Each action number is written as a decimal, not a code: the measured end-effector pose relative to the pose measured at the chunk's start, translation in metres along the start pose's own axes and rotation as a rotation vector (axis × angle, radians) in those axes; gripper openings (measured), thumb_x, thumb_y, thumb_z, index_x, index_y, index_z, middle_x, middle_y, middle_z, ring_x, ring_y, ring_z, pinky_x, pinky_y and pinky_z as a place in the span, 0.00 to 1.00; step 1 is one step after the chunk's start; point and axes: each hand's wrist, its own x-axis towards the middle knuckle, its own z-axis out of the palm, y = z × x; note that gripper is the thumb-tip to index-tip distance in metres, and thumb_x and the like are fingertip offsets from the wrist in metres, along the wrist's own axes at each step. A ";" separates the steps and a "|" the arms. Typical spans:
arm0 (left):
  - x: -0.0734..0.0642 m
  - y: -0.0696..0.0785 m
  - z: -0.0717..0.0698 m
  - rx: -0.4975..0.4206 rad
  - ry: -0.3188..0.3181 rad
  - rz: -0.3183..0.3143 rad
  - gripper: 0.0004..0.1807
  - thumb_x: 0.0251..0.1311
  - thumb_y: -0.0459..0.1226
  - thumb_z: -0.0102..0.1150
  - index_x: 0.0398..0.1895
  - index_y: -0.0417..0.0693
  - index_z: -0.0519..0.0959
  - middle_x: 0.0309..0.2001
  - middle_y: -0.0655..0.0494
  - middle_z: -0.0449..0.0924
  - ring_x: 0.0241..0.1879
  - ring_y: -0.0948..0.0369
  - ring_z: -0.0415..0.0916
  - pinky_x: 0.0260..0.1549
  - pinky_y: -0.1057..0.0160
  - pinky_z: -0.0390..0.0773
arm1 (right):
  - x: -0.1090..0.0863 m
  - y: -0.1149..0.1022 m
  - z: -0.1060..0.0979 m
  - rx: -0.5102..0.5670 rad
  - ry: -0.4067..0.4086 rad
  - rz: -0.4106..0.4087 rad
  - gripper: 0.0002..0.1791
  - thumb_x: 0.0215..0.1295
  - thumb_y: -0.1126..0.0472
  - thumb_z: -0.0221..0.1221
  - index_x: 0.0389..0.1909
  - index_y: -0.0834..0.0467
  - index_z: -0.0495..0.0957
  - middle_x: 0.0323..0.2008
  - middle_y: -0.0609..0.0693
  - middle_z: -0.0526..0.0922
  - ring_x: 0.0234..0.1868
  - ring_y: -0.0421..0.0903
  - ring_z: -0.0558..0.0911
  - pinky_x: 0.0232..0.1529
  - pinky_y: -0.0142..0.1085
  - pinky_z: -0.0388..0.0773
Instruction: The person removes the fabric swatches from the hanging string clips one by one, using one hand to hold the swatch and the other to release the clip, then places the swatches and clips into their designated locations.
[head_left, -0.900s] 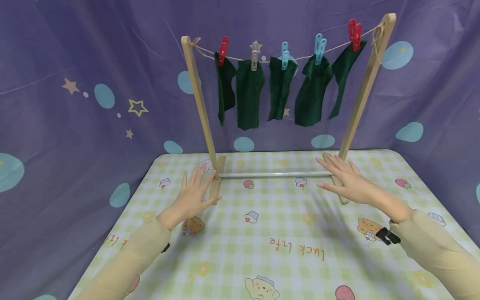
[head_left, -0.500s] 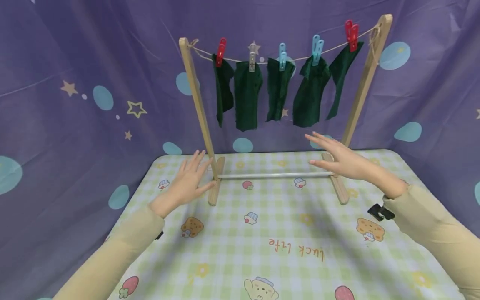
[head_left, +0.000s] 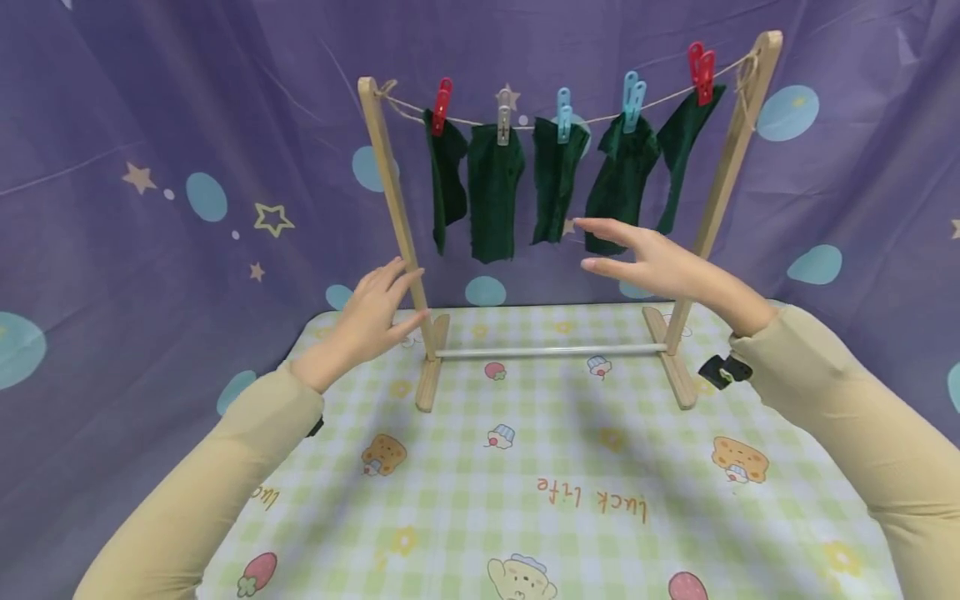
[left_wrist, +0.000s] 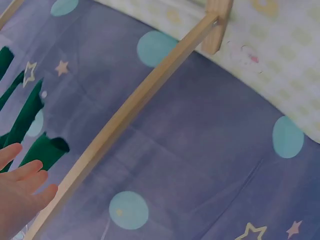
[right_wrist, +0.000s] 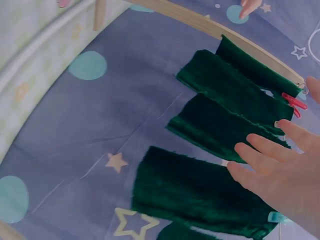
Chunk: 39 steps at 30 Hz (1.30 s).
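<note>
Purple curtain (head_left: 225,133) printed with stars and pale blue ovals fills the background, behind a small wooden drying rack. Five dark green cloths (head_left: 492,196) hang in a row from the rack's string (head_left: 667,97), apart from one another at the pegs, their lower edges free. They look light, limp and velvety, likely to fold or swing at a touch; the best hold is probably a soft pinch near the top, just under a peg, with the peg's two ends squeezed first. Red pegs (head_left: 442,107) grip the outermost cloths, a clear peg (head_left: 504,117) the second from the left, and blue pegs (head_left: 564,117) the other two.

Sagging slightly, the string runs from the left post (head_left: 387,175) to the right post (head_left: 731,171); a pale rod (head_left: 551,351) joins them low down. The left hand (head_left: 367,308) is beside the left post, fingers loosely spread and holding nothing; contact with the wood cannot be told. The right hand (head_left: 663,260) hovers before the fourth cloth, thumb and fingers wide apart, grasping nothing. Beneath is the bench (head_left: 450,517), dressed in green-and-white check.
</note>
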 end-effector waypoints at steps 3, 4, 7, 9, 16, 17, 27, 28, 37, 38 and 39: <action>0.009 0.001 -0.008 -0.037 0.031 -0.011 0.30 0.56 0.44 0.57 0.57 0.35 0.65 0.57 0.35 0.62 0.59 0.44 0.57 0.58 0.46 0.56 | 0.011 -0.006 -0.005 0.034 0.018 -0.038 0.32 0.64 0.49 0.49 0.67 0.50 0.52 0.66 0.52 0.55 0.66 0.49 0.54 0.61 0.51 0.54; 0.012 0.001 -0.010 -0.056 0.033 -0.018 0.30 0.57 0.44 0.56 0.57 0.35 0.65 0.57 0.36 0.62 0.58 0.44 0.58 0.57 0.46 0.57 | 0.015 -0.008 -0.006 0.043 0.026 -0.051 0.31 0.64 0.50 0.49 0.66 0.51 0.53 0.65 0.52 0.56 0.65 0.49 0.55 0.61 0.50 0.54; 0.022 0.002 -0.017 -0.110 0.026 -0.044 0.29 0.58 0.44 0.54 0.58 0.35 0.64 0.58 0.37 0.62 0.58 0.44 0.60 0.56 0.45 0.58 | 0.025 -0.014 -0.010 0.078 0.052 -0.080 0.31 0.64 0.50 0.50 0.65 0.54 0.55 0.64 0.54 0.59 0.64 0.48 0.58 0.62 0.47 0.55; 0.028 0.003 -0.021 -0.135 0.020 -0.068 0.29 0.59 0.44 0.53 0.59 0.35 0.63 0.59 0.38 0.61 0.59 0.43 0.58 0.56 0.45 0.58 | 0.032 -0.018 -0.013 0.091 0.064 -0.090 0.31 0.63 0.50 0.51 0.65 0.54 0.55 0.63 0.54 0.61 0.63 0.47 0.60 0.61 0.46 0.58; 0.048 0.003 -0.027 -0.195 0.029 -0.129 0.30 0.60 0.44 0.52 0.60 0.36 0.61 0.58 0.40 0.62 0.57 0.47 0.61 0.55 0.50 0.63 | 0.054 -0.037 -0.020 0.123 0.102 -0.114 0.30 0.62 0.51 0.52 0.63 0.55 0.59 0.61 0.54 0.65 0.61 0.46 0.64 0.58 0.44 0.64; 0.050 0.003 -0.028 -0.212 0.036 -0.139 0.30 0.60 0.44 0.52 0.60 0.36 0.61 0.58 0.40 0.62 0.57 0.47 0.61 0.55 0.50 0.63 | 0.057 -0.040 -0.021 0.135 0.109 -0.118 0.29 0.62 0.52 0.52 0.63 0.55 0.59 0.60 0.54 0.65 0.61 0.46 0.64 0.57 0.44 0.64; 0.069 -0.003 -0.032 -0.374 0.081 -0.252 0.30 0.60 0.45 0.50 0.62 0.38 0.59 0.59 0.42 0.62 0.59 0.52 0.60 0.57 0.56 0.62 | 0.083 -0.060 -0.031 0.146 0.157 -0.130 0.28 0.63 0.51 0.51 0.62 0.55 0.61 0.58 0.53 0.69 0.57 0.44 0.68 0.58 0.40 0.64; 0.070 -0.004 -0.033 -0.394 0.085 -0.265 0.30 0.60 0.45 0.50 0.62 0.38 0.59 0.59 0.43 0.62 0.59 0.52 0.60 0.57 0.57 0.62 | 0.086 -0.062 -0.031 0.155 0.161 -0.126 0.28 0.63 0.50 0.51 0.62 0.55 0.61 0.57 0.52 0.69 0.57 0.43 0.69 0.58 0.40 0.63; 0.082 -0.008 -0.028 -0.575 0.123 -0.381 0.33 0.58 0.46 0.52 0.63 0.43 0.57 0.59 0.45 0.64 0.59 0.57 0.61 0.57 0.63 0.62 | 0.112 -0.077 -0.032 0.206 0.194 -0.090 0.27 0.62 0.50 0.52 0.62 0.52 0.62 0.58 0.50 0.69 0.58 0.41 0.68 0.59 0.37 0.62; 0.083 -0.009 -0.028 -0.590 0.123 -0.388 0.33 0.58 0.46 0.53 0.64 0.43 0.56 0.59 0.45 0.64 0.60 0.57 0.61 0.57 0.64 0.62 | 0.115 -0.079 -0.032 0.206 0.196 -0.090 0.28 0.62 0.50 0.52 0.62 0.52 0.61 0.58 0.50 0.69 0.58 0.41 0.68 0.60 0.36 0.62; 0.085 -0.009 -0.027 -0.606 0.124 -0.394 0.33 0.58 0.46 0.53 0.64 0.44 0.56 0.60 0.46 0.63 0.60 0.58 0.60 0.58 0.64 0.62 | 0.117 -0.080 -0.031 0.206 0.199 -0.093 0.28 0.62 0.50 0.52 0.62 0.52 0.61 0.58 0.50 0.69 0.58 0.41 0.68 0.59 0.36 0.62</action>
